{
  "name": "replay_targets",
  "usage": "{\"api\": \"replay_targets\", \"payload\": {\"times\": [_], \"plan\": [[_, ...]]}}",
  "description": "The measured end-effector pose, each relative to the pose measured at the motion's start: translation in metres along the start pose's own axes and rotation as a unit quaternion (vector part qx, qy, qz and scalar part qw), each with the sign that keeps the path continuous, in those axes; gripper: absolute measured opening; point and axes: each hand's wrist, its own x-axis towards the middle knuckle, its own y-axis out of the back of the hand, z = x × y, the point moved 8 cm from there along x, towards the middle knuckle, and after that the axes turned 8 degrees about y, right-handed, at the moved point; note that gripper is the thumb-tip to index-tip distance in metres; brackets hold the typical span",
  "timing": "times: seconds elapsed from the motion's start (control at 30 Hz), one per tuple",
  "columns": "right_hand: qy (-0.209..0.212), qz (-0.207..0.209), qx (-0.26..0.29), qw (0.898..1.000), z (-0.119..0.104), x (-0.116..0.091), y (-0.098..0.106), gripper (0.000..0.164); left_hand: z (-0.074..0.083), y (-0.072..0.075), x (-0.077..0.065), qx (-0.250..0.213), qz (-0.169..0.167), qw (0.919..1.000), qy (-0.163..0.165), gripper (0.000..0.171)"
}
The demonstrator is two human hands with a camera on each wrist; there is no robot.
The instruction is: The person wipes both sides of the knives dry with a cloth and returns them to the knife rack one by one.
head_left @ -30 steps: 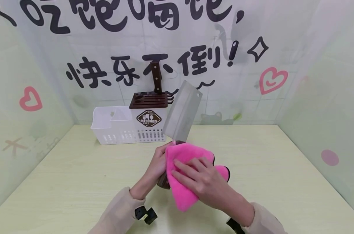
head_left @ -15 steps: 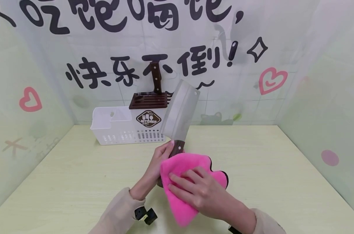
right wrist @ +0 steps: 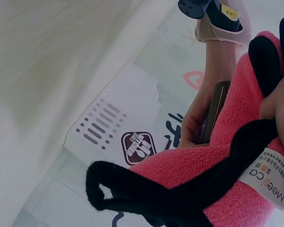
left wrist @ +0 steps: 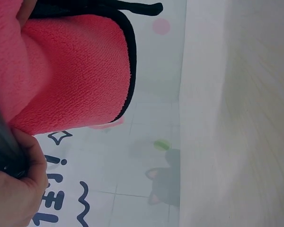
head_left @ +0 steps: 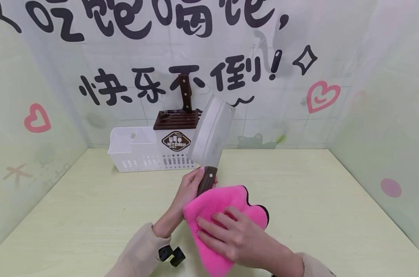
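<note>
A cleaver with a broad metal blade (head_left: pixel 212 132) and a dark wooden handle (head_left: pixel 207 181) points up and slightly right. My left hand (head_left: pixel 188 188) grips the handle, thumb near its top. A pink cloth (head_left: pixel 224 196) with black edging covers the handle's lower part and hides some of the left hand. The right hand (head_left: pixel 238 238) holds this cloth, its fingers bent on top of it. In the right wrist view the cloth (right wrist: pixel 232 113) shows a white label (right wrist: pixel 267 177), and the thumb is on its underside. The left wrist view has the left hand (left wrist: pixel 19 198) around the dark handle.
At the back of the pale table (head_left: pixel 299 192) stands a white perforated basket (head_left: pixel 133 154). It joins a holder with a brown slotted top (head_left: pixel 176 119), from which a knife handle (head_left: pixel 186 92) rises. A printed wall sheet (head_left: pixel 282 115) stands behind.
The cloth and right hand have slid down along the handle towards me, uncovering its upper part. The blade has shifted a little left. The left hand keeps its grip.
</note>
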Motion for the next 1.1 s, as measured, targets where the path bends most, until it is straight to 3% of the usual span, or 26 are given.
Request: {"api": "replay_targets", "payload": {"times": [0.43,0.7,1.1], "plan": [[0.012,-0.019,-0.005,1.0,-0.0033,-0.0012,-0.0006,0.037,0.0015,-0.0037,-0.0006,-0.007,-0.024,0.9997,0.002,0.039],[0.021,-0.018,-0.013,1.0,-0.0015,-0.0034,-0.0001,0.036,0.0051,-0.0036,0.0012,0.011,-0.017,0.9994,-0.027,0.039],[0.021,-0.002,-0.014,1.0,0.0052,-0.0074,-0.0006,0.036,0.005,-0.0039,0.0013,0.004,-0.028,0.9994,-0.021,0.043]]}}
